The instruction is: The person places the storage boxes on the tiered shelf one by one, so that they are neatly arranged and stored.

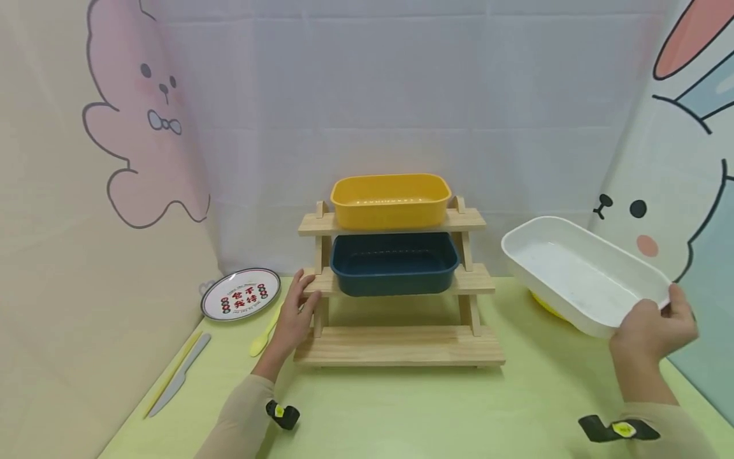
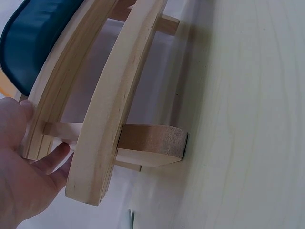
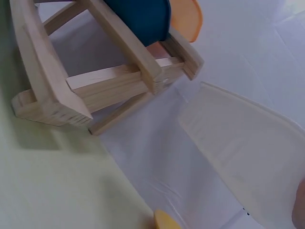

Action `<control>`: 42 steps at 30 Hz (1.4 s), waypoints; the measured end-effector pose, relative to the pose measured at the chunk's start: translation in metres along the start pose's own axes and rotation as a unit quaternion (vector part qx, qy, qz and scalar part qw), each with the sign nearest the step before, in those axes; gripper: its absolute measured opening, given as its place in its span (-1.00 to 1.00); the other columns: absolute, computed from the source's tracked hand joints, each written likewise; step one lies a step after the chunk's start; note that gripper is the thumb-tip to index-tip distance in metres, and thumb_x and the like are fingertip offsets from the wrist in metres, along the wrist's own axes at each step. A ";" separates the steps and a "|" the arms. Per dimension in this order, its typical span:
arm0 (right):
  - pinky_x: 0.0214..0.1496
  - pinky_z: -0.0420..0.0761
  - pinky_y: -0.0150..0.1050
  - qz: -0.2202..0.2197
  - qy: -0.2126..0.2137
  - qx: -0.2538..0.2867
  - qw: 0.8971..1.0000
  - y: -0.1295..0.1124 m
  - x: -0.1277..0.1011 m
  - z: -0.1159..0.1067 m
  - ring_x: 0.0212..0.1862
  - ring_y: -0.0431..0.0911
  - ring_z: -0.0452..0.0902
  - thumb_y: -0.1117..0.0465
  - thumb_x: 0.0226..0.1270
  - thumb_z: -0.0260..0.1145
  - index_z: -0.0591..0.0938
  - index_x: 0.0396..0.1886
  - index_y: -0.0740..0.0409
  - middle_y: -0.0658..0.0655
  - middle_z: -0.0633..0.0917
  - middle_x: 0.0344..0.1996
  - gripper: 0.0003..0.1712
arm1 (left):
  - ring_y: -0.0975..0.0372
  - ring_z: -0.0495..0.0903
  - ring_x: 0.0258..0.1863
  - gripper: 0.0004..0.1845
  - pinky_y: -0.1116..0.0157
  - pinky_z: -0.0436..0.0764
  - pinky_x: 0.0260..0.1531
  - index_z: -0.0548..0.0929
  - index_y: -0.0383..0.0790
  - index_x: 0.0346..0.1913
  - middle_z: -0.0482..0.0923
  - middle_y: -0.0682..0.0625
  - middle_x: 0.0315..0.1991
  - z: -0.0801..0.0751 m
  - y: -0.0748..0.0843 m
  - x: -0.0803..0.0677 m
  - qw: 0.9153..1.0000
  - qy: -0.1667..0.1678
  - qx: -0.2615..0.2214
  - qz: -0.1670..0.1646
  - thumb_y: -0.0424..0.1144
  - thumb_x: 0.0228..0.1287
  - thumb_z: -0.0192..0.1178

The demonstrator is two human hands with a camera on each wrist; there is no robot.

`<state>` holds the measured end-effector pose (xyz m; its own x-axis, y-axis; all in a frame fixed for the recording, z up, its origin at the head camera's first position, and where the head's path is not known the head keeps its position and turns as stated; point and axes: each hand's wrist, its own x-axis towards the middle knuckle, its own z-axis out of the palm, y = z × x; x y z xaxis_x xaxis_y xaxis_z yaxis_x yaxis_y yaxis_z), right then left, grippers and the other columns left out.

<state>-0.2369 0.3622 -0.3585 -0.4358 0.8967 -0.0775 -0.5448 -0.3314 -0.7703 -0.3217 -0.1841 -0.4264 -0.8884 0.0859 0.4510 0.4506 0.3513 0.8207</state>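
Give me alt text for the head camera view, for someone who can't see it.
A person's right hand holds a tilted white tray off the table by its near end, right of a three-tier wooden rack. The left hand grips the rack's left side. A yellow tray sits on the top tier, a dark blue tray on the middle; the bottom tier is bare.

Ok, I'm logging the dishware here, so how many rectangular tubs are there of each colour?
Yellow tub, top shelf of the wooden rack: 1
Dark blue tub, middle shelf: 1
White tub, gripped by the right hand: 1
Total: 3
The left hand holds the rack's left post.
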 end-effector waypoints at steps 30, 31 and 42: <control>-0.12 0.60 -0.39 0.120 -0.250 0.095 0.956 -0.052 -0.034 0.018 0.37 -0.25 0.32 0.91 -0.18 -0.21 0.67 0.10 0.39 0.05 0.69 0.11 -0.11 | -0.21 0.48 0.20 -0.52 -0.10 0.39 0.25 0.28 -0.53 0.42 -0.15 -0.35 0.56 -0.004 0.043 -0.009 1.000 -0.009 -0.011 -0.007 -0.39 0.56 0.01; -0.13 0.60 -0.38 0.119 -0.258 0.085 0.955 -0.053 -0.036 0.018 0.39 -0.24 0.29 0.90 -0.17 -0.21 0.67 0.11 0.37 0.04 0.68 0.12 -0.11 | -0.21 0.48 0.20 -0.52 -0.10 0.40 0.25 0.28 -0.52 0.42 -0.16 -0.35 0.57 -0.004 0.042 -0.009 1.000 -0.009 -0.012 -0.006 -0.39 0.56 0.01; -0.19 0.67 -0.20 0.132 -0.339 0.061 0.930 -0.059 -0.055 0.014 -0.06 -0.13 0.69 0.82 0.10 -0.25 0.72 -0.06 0.43 0.08 0.75 -0.03 -0.31 | -0.20 0.45 0.25 -0.51 -0.10 0.41 0.23 0.27 -0.45 0.45 -0.18 -0.27 0.59 -0.002 0.021 -0.004 1.000 -0.009 -0.016 -0.012 -0.32 0.58 0.00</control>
<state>-0.1907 0.3288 -0.3000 -0.8944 0.4027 0.1945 -0.4142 -0.5818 -0.7000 -0.3086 -0.1791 -0.4101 -0.8999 0.0952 0.4255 0.4322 0.3235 0.8418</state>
